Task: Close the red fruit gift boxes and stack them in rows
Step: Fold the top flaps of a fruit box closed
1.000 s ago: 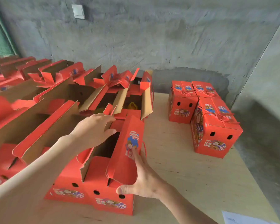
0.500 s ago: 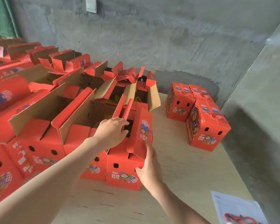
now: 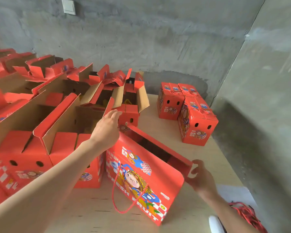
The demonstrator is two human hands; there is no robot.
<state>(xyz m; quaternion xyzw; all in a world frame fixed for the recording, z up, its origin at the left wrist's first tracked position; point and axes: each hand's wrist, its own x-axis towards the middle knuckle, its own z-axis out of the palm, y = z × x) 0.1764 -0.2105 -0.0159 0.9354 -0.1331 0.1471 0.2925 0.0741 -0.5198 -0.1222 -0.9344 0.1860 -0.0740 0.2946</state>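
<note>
A person's bare arms reach over a pale plywood table (image 3: 91, 214) and hold one red gift box (image 3: 141, 174) at the front edge of the rows, tipped so its long printed side faces the camera. That side is smooth, glossy card with rounded corners, showing a cartoon figure, checkered patches and the words FRESH FRUIT. A loop of twisted red cord handle (image 3: 123, 212) hangs loose from it. Along the top, the two long flaps stand apart, leaving a dark slot. The right hand (image 3: 200, 177) grips the near end, thumb and fingers curled around the end flap. The left hand (image 3: 106, 130) lies at the far end with its fingers stretched out fairly straight; nothing is seen wrapped in them, and the thumb is hidden. To the left, touching the held box, stand rows of open boxes (image 3: 62, 145), red outside with raw brown corrugated card inside their raised flaps, each with two oval holes punched in the end. On the right, well apart, are four closed boxes (image 3: 196, 125), blocky and square-edged, packed together near the corner, cords tied on top. A tangle of red cords (image 3: 247, 214) lies on white paper at the lower right. Behind is a rough grey concrete wall (image 3: 149, 39) with a white switch plate (image 3: 68, 6).
</note>
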